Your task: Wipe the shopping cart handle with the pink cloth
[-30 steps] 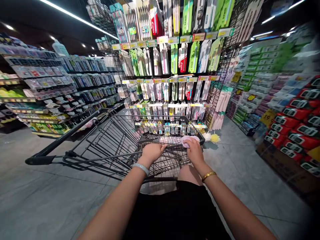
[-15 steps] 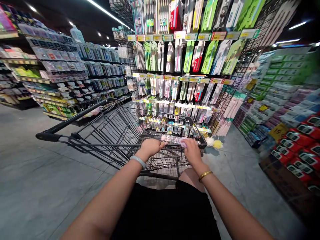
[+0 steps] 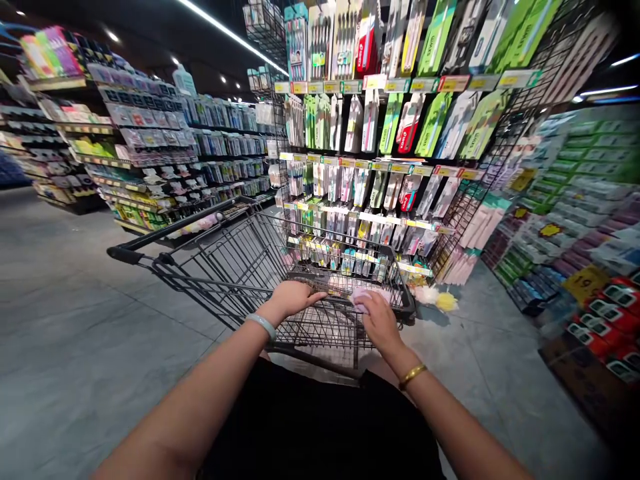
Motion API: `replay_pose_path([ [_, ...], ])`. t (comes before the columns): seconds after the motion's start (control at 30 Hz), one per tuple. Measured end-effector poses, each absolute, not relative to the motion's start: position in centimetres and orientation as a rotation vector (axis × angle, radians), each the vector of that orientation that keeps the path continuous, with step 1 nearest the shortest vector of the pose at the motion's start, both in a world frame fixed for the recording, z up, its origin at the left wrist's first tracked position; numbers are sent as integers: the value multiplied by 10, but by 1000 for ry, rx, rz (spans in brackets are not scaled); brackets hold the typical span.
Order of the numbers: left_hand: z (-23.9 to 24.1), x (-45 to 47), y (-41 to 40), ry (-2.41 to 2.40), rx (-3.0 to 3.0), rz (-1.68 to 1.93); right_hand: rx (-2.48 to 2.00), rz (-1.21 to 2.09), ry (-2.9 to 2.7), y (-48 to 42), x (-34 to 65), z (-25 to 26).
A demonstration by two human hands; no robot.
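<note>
Steadying, likely: left hand (image 3: 293, 298) atop shopping cart (image 3: 323, 327), grip tightness untellable | right hand (image 3: 377, 320): fingers curled, presumably keeping pale cloth (image 3: 357, 294) bunched

Supermkt-type shop: hanging pkgd toothbrushes (image 3: 434, 123) w/ price tags (image 3: 454, 83), stacked goods (image 3: 607, 320), shopping cart (image 3: 125, 255).

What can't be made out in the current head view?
In the head view:
Left hand: most fingers hidden behind its own back.
Lilac cloth: partly covered by the right hand.
Price labels: print too small.
Top-row packs: cut off by the upper edge.
Green stacked packs: blurred.
</note>
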State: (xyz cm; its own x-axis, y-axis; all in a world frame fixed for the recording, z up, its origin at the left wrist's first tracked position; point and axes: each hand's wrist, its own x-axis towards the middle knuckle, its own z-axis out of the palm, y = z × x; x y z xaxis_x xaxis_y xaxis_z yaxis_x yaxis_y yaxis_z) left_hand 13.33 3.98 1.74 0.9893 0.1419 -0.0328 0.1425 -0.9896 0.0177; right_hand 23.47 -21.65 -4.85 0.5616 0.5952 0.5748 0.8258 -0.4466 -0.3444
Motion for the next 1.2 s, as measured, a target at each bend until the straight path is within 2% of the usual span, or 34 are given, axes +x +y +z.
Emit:
replay_pose_path([
  [0.13,23,120,54,196,3142,-100,-2210,-588,-1408,-222,224,-51],
  [0.27,26,108,68,190,3170,-118,-2330,-696,-1323,-236,219,-56],
  [0.43,26,113,37,157,3187,-50,-2257,-595,-1122,-214,191,-64],
  [0.57,14,136,-20,106,3109,173,-2194,-372,-1290,-212,199,-44],
  [0.7,1,153,-47,284,3096,52,-2472,-83,-1227,-235,229,-13],
  [0.8,-3,156,-46,317,3106,28,-2591,-76,-1131,-233,233,-7],
  [1.0,-4,149,-35,322,3097,66,-2219,-20,-1244,-207,216,-21],
  [1.2,-5,130,-21,349,3113,124,-2469,-136,-1298,-223,230,-21],
])
